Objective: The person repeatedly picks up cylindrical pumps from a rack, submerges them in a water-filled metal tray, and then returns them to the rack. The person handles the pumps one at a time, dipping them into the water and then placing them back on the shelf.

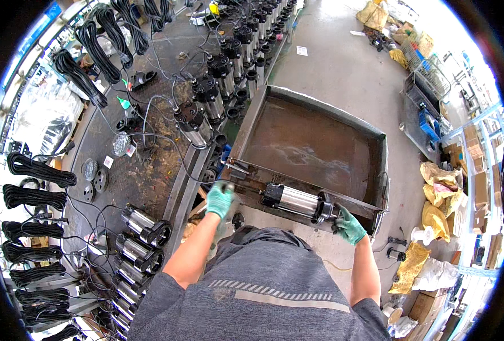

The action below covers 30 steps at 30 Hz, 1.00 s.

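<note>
A submersible pump [298,201] with a bright steel barrel and black ends lies on its side along the near edge of a metal tank [320,102]. My right hand [351,226], in a green glove, grips the pump's black right end; part of its grip is hidden. My left hand [220,200], gloved the same, is apart from the pump, off its left end. Motion smears its fingers, so whether they hold anything is unclear. A black cable [186,170] runs from the workbench toward this hand and the pump.
Brownish liquid lies in the tank. On the dark workbench [155,182] at left stand rows of upright pumps [208,98], with more pumps [141,253] lying nearer me. Coiled black cables [38,197] hang along the far left. Yellow sacks [411,267] and shelving [482,182] line the right.
</note>
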{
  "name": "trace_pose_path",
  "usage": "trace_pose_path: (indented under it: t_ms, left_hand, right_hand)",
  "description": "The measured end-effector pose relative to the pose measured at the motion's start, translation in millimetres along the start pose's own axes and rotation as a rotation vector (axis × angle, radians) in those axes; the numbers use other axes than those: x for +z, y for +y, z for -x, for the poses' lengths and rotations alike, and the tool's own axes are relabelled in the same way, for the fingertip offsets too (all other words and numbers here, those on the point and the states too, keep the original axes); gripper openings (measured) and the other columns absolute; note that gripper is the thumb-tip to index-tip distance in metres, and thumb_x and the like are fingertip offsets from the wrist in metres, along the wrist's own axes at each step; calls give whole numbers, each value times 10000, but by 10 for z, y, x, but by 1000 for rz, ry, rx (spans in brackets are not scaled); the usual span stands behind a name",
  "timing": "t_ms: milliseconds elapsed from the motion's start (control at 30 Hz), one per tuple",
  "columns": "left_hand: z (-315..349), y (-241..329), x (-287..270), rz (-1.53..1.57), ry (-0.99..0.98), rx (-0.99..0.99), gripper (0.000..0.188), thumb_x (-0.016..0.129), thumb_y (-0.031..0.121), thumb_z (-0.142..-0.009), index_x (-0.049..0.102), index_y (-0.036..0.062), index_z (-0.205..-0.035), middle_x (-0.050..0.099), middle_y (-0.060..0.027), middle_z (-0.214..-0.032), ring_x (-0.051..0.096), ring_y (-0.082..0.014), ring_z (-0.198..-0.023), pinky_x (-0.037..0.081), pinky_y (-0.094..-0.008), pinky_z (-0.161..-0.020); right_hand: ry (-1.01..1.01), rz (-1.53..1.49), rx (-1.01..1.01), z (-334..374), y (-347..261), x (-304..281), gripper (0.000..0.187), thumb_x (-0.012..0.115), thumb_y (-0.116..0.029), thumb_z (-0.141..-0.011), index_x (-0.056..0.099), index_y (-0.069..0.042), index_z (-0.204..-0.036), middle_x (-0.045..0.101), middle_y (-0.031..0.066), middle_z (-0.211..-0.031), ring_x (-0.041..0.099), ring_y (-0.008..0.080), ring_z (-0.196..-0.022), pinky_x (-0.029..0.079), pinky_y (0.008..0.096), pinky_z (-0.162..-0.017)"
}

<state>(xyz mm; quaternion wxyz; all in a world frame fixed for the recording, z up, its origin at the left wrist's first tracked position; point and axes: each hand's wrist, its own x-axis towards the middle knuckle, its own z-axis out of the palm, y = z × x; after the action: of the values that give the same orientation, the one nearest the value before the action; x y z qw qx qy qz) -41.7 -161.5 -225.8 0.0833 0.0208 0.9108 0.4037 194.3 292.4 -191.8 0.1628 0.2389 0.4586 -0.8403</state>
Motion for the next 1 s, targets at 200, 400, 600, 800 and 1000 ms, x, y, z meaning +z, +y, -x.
trace_pose_path:
  t_ms: [200,400,600,800,1000]
  left_hand:
    - [-516,-689,-98,1057,-47,-807,234,666,360,-987,633,131,-951,636,-77,-806,619,-239,-692,526,-401,-579]
    - [-749,-1058,-183,1476,-37,-578,248,565,324,-1030,636,110,-924,647,-54,-813,596,-212,-719,516,-366,-655]
    - [-320,64,-399,1518,-327,-374,451,498,458,-1078,473,144,-755,484,-10,-758,510,-211,-728,456,-387,-684]
    - [266,1554,-595,1104,-549,110,500,524,509,-1059,410,141,-741,374,-9,-737,394,-186,-673,372,-355,-654]
    - [427,2441,-983,1451,-892,285,488,498,472,-1078,347,155,-739,295,8,-731,320,-173,-637,319,-346,-656]
  right_hand:
    - [212,954,226,-119,-215,118,360,640,-10,-939,635,-30,-1299,713,53,-915,659,132,-611,558,297,-519]
    - [270,181,-59,-36,-187,236,422,599,-134,-1034,576,-153,-1455,544,-50,-751,517,78,-600,419,250,-502]
    - [413,-269,-374,126,271,-418,286,623,4,-952,651,-18,-1236,718,78,-1020,680,180,-779,581,309,-722]
    - [980,-622,-719,433,305,-809,184,579,21,-954,638,-27,-1121,693,135,-953,708,254,-733,623,386,-656]
    - [1229,-691,-745,402,547,-1376,231,554,5,-961,634,-62,-1168,683,111,-977,705,255,-793,638,385,-706]
